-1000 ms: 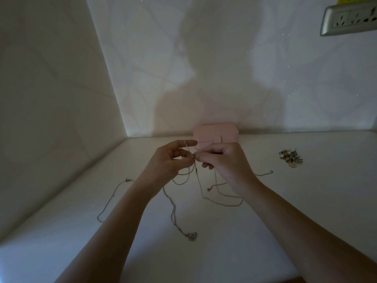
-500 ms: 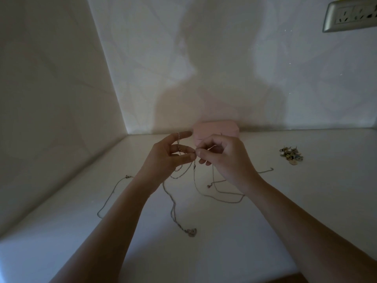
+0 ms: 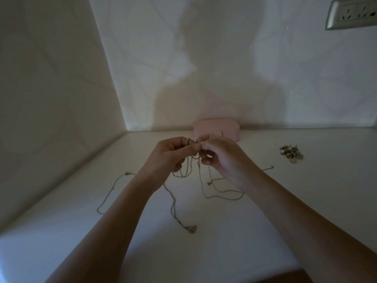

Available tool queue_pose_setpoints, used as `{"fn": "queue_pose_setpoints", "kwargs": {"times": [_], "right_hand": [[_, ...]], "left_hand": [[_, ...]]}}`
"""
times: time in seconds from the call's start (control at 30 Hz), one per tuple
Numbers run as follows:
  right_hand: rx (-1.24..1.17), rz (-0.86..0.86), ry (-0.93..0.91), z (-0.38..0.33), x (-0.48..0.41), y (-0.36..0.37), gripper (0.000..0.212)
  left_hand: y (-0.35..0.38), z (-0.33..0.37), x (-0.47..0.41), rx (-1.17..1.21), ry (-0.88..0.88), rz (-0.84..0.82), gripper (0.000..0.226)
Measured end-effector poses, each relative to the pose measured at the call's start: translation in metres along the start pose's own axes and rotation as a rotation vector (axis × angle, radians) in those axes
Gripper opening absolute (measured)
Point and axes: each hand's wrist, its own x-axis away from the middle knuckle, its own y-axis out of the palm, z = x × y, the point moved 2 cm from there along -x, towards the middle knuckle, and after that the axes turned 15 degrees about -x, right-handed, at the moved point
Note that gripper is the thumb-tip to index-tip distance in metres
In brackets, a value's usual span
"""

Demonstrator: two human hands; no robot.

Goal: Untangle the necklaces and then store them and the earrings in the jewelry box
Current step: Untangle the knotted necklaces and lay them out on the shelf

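Grip tightens on the necklaces (image 3: 173,205)
Left hand (image 3: 167,156) forefinger now curled in; a clasp (image 3: 198,164) dangles free below.

A single wide-angle camera, worn on the person's head, is looking forward and down across a white desk (image 3: 285,221) into a corner of two pale walls. The pink jewelry box (image 3: 216,131) is sitting just above centre, at the desk's far edge. Both forearms are reaching in from the bottom edge, the left hand (image 3: 169,156) and right hand (image 3: 222,158) meeting just in front of the box. The lens is near enough that the thin necklaces (image 3: 191,229) are showing as fine lines. A wall socket (image 3: 353,14) is showing far up and right of the box.
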Motion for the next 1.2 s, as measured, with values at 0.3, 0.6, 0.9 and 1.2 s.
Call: {"fn": "queue_pose_setpoints", "kwargs": {"times": [0.3, 0.6, 0.9, 1.2], "right_hand": [[0.123, 0.014, -0.042, -0.003, 0.003, -0.004, 0.023], [0.819, 0.074, -0.313, -0.006, 0.006, -0.007, 0.019], [0.781, 0.051, -0.296, -0.007, 0.006, -0.009, 0.006], [0.187, 0.081, -0.029, -0.002, 0.004, -0.003, 0.01]], "left_hand": [[0.003, 0.001, 0.001, -0.205, 0.029, 0.176, 0.005], [0.01, -0.006, -0.002, -0.505, 0.103, 0.328, 0.007], [0.01, -0.009, -0.007, -0.345, 0.044, 0.249, 0.018], [0.006, -0.002, -0.001, -0.126, 0.049, 0.069, 0.041]]}}
